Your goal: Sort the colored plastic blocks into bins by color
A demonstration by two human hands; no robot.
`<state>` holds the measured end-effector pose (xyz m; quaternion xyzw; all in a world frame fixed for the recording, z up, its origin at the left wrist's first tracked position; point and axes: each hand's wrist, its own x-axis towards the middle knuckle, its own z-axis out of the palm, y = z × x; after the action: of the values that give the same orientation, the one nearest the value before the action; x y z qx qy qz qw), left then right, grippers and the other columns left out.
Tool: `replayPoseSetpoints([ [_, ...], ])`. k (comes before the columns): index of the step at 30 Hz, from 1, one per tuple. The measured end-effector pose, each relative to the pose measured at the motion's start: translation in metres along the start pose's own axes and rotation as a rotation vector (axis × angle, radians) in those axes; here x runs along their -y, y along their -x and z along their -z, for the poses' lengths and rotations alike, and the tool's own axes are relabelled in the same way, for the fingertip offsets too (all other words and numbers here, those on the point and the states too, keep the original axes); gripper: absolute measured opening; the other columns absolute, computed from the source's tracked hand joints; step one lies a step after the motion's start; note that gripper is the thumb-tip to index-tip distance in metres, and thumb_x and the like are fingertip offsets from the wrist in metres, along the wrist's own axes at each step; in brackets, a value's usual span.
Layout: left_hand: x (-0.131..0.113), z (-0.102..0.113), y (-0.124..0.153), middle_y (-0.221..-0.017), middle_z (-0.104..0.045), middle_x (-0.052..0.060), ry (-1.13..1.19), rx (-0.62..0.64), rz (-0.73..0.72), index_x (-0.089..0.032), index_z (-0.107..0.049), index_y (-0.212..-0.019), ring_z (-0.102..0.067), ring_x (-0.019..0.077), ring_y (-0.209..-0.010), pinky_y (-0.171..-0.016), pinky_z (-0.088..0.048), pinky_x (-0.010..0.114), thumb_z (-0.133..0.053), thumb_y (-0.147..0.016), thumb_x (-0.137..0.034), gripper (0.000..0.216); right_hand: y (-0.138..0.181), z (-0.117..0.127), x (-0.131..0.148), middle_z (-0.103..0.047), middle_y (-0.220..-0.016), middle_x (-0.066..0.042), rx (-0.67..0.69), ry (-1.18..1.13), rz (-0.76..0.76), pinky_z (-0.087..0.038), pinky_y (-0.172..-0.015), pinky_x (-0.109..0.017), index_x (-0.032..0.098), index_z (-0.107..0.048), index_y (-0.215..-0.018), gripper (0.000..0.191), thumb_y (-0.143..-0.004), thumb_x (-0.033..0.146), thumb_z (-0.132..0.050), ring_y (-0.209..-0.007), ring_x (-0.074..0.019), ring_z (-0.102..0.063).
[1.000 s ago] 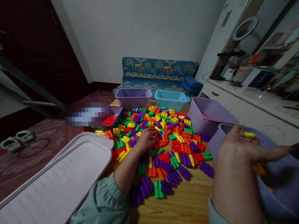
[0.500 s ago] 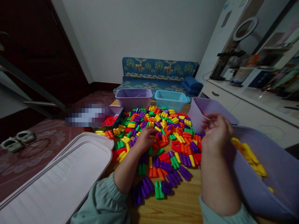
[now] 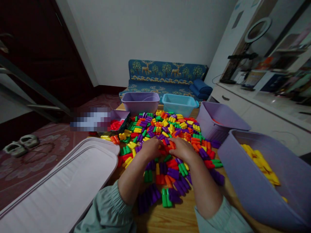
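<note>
Plastic bullet-shaped toy building blocks in red, orange, yellow, green and purple lie in a wide heap on the wooden table. Both hands reach into the middle of that heap, close together. My left hand has its fingers curled down among the blocks; what they hold, if anything, is hidden. Just to its right, my right hand points inward, thumb and fingers closed round a red block. Beside my right forearm stands a purple bin with yellow blocks inside.
Behind the heap stand a purple bin and a light-blue bin. Another purple bin at right holds something red. Pale lids lie at left, near a box of red pieces. A patterned sofa is beyond.
My right hand has moved left and down, from the rim of the right-hand purple bin into the heap next to my left hand. My left hand has stayed nearly in place.
</note>
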<state>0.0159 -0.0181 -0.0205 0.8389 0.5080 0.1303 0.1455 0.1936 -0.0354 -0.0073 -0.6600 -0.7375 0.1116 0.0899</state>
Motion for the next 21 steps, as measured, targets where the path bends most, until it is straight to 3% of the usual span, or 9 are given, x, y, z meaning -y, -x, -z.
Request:
replayPoseSetpoints([
  [5,0.003,-0.006,-0.003,-0.093,-0.067,0.011,0.010,-0.034,0.042,-0.023,-0.076,-0.089,-0.066,0.0253,-0.084,-0.075,-0.050,0.032,-0.065,-0.073,-0.019,0.020,-0.001,-0.006,0.012,-0.069,-0.111,-0.011,-0.022,-0.010,-0.052,-0.047,-0.084,-0.036,0.024,-0.065,-0.117,0.041,-0.076,0.019,-0.060,-0.104,-0.0287,-0.064],
  [11,0.007,-0.012,-0.011,-0.091,-0.072,0.007,0.239,-0.115,0.085,-0.018,-0.073,-0.097,-0.065,0.0212,-0.084,-0.076,-0.049,0.029,-0.060,-0.070,-0.007,0.032,-0.007,-0.008,0.009,-0.072,-0.102,-0.008,-0.057,-0.128,-0.056,-0.047,-0.081,-0.032,0.023,-0.067,-0.110,0.035,-0.075,0.021,-0.065,-0.098,-0.0256,-0.066],
  [13,0.008,-0.012,-0.014,-0.093,-0.073,0.008,0.323,-0.139,0.126,-0.015,-0.072,-0.099,-0.065,0.0198,-0.083,-0.074,-0.048,0.027,-0.058,-0.075,-0.009,0.029,-0.011,-0.013,0.009,-0.072,-0.101,-0.007,-0.083,-0.226,-0.058,-0.048,-0.081,-0.031,0.020,-0.066,-0.108,0.035,-0.073,0.018,-0.067,-0.096,-0.0241,-0.066],
  [16,0.010,-0.013,-0.017,-0.089,-0.073,0.009,0.391,-0.182,0.182,-0.012,-0.071,-0.098,-0.064,0.0186,-0.079,-0.067,-0.045,0.025,-0.056,-0.083,-0.018,0.022,-0.016,-0.022,0.009,-0.072,-0.090,-0.006,-0.098,-0.490,-0.103,-0.051,-0.068,-0.028,0.017,-0.061,-0.113,0.038,-0.075,0.016,-0.063,-0.078,-0.0197,-0.069],
  [21,0.016,-0.015,-0.021,-0.067,-0.065,0.004,0.512,-0.230,0.226,-0.012,-0.069,-0.080,-0.059,0.0158,-0.063,-0.056,-0.039,0.023,-0.051,-0.088,-0.035,0.030,-0.022,-0.028,0.007,-0.069,-0.078,0.000,-0.178,-0.810,-0.077,-0.051,-0.054,-0.025,0.018,-0.058,-0.105,0.027,-0.078,0.024,-0.061,-0.058,-0.0157,-0.067],
])
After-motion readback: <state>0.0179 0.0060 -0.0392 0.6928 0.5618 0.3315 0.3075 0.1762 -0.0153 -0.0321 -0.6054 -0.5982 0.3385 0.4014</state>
